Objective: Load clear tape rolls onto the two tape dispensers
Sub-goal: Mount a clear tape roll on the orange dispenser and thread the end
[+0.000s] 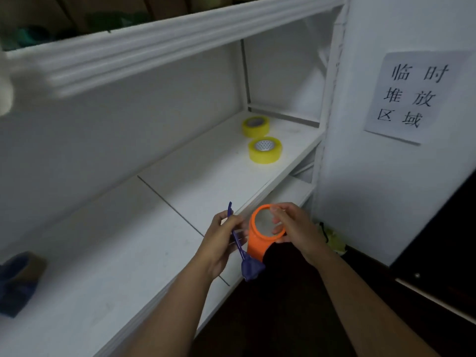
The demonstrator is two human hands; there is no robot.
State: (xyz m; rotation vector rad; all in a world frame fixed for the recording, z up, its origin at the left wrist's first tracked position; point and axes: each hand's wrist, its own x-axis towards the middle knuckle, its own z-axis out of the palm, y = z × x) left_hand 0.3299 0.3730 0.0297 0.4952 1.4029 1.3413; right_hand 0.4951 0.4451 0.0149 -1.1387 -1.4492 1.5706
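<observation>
Head view: my left hand [221,238] grips a purple dispenser [243,249], my right hand [291,228] pinches its orange drum [260,235]. Two yellowish tape rolls [265,149] lie on the shelf [180,181] beyond; blade end blurred.

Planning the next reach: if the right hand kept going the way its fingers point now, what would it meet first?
The right hand already touches the orange sleeve; straight on, probably the left hand.
</observation>
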